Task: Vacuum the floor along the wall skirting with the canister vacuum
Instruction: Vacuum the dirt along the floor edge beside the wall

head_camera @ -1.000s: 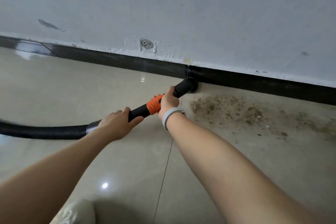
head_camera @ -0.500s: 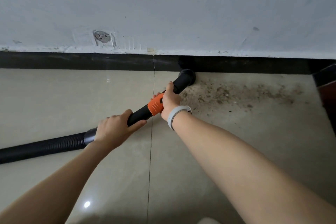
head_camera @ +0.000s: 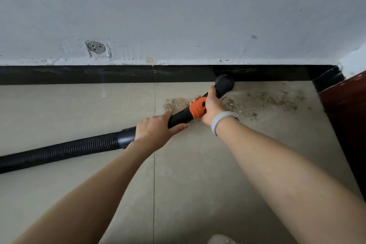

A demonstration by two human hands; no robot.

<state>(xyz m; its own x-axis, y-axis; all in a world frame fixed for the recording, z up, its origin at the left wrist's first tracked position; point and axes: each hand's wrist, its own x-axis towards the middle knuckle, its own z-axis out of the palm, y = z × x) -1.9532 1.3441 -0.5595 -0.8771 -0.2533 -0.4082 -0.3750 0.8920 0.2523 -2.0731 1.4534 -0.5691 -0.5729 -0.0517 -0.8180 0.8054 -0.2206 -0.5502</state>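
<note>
Two hands gripped one black vacuum wand (head_camera: 179, 118): left hand (head_camera: 156, 131) clenched around the tube near the ribbed hose (head_camera: 59, 150), right hand (head_camera: 212, 108) grasping at the orange collar (head_camera: 198, 108). Nozzle (head_camera: 224, 84) lay at one o'clock, against the black skirting (head_camera: 79, 74), beside the dirt patch (head_camera: 267, 101).

Both hands, left (head_camera: 156, 130) and right (head_camera: 213, 108), grip the wand (head_camera: 179, 118), its nozzle (head_camera: 224, 83) touching the skirting (head_camera: 79, 74) beside dirt (head_camera: 263, 101).

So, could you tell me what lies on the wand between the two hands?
In the head view, a bare black stretch of wand, then its orange collar, lies between the left hand and right hand.
</note>
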